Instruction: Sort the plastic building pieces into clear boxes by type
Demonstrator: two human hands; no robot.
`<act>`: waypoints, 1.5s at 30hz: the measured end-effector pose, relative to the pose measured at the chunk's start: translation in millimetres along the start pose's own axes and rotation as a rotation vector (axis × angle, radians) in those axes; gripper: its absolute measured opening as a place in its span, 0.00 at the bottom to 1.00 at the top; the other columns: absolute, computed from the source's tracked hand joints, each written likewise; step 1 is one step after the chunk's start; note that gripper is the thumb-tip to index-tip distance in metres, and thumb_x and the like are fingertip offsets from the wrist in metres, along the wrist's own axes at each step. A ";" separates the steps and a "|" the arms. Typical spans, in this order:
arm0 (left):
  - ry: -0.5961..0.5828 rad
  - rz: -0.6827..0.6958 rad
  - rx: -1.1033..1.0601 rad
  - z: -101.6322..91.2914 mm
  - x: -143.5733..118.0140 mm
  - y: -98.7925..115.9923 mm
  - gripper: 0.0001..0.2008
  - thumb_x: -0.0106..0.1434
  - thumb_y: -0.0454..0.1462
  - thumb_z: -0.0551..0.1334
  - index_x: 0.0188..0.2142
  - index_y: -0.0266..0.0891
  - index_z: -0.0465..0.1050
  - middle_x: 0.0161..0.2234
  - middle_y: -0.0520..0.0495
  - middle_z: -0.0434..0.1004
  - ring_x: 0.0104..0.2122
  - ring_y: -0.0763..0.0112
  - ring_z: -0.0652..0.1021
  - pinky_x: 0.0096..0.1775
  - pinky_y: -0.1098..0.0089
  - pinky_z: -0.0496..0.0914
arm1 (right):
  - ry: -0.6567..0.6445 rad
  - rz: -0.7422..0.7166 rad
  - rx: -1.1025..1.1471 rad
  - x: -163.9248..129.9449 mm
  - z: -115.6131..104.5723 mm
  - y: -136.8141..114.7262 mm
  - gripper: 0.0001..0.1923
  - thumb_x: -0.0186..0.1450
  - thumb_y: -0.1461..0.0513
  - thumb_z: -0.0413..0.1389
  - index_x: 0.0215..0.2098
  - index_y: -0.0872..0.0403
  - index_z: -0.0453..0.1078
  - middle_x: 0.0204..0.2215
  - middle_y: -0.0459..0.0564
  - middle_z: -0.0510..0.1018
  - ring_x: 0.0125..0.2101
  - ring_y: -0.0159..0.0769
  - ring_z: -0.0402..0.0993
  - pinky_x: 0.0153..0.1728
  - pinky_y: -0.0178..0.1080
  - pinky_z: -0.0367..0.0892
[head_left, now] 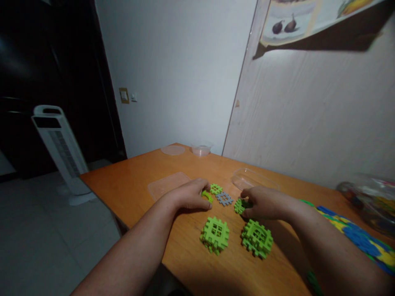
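My left hand rests on the wooden table, its fingers closed on a small green curved interlocking piece. My right hand pinches a small green waffle block lying on the table. Between the two hands lie a loose green waffle block and a grey one. Nearer to me stand two assembled green block cubes, the left cube and the right cube.
A clear lid and a clear tray lie beyond the hands; a round lid and small clear bowl sit at the far corner. Blue and yellow blocks and a bag lie right. A tower fan stands left.
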State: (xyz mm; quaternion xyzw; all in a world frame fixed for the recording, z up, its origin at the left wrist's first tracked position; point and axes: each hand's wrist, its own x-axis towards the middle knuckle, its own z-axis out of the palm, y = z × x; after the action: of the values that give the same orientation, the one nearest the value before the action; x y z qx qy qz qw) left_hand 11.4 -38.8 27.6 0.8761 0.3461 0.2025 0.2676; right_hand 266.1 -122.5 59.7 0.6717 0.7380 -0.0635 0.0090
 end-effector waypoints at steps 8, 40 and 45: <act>0.039 -0.058 -0.256 5.7 4.1 -3.1 0.17 0.47 0.36 0.66 0.39 0.40 0.71 0.30 0.52 0.70 0.29 0.72 0.69 0.27 0.73 0.60 | -0.006 0.014 0.022 -2.7 -9.7 -4.2 0.27 0.52 0.43 0.61 0.43 0.50 0.75 0.36 0.54 0.82 0.35 0.48 0.78 0.31 0.42 0.66; -0.109 -0.094 -1.092 9.3 4.7 18.2 0.27 0.59 0.44 0.65 0.55 0.41 0.61 0.46 0.41 0.73 0.36 0.71 0.77 0.36 0.71 0.70 | 0.319 -0.169 0.179 -7.0 -21.6 -31.5 0.25 0.59 0.53 0.58 0.53 0.53 0.66 0.36 0.51 0.78 0.33 0.38 0.73 0.31 0.36 0.62; 0.101 -0.132 -0.549 12.2 14.5 -3.7 0.20 0.56 0.39 0.64 0.48 0.38 0.67 0.34 0.49 0.72 0.29 0.74 0.73 0.29 0.75 0.65 | 0.066 -0.043 0.090 -9.9 -23.6 2.0 0.21 0.56 0.53 0.59 0.46 0.53 0.70 0.29 0.49 0.77 0.27 0.37 0.72 0.25 0.34 0.58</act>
State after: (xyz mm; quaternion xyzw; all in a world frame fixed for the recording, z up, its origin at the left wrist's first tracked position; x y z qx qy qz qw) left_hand 26.0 -30.2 18.4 0.7353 0.3475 0.3143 0.4896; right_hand 270.7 -129.7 83.9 0.6572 0.7486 -0.0746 -0.0468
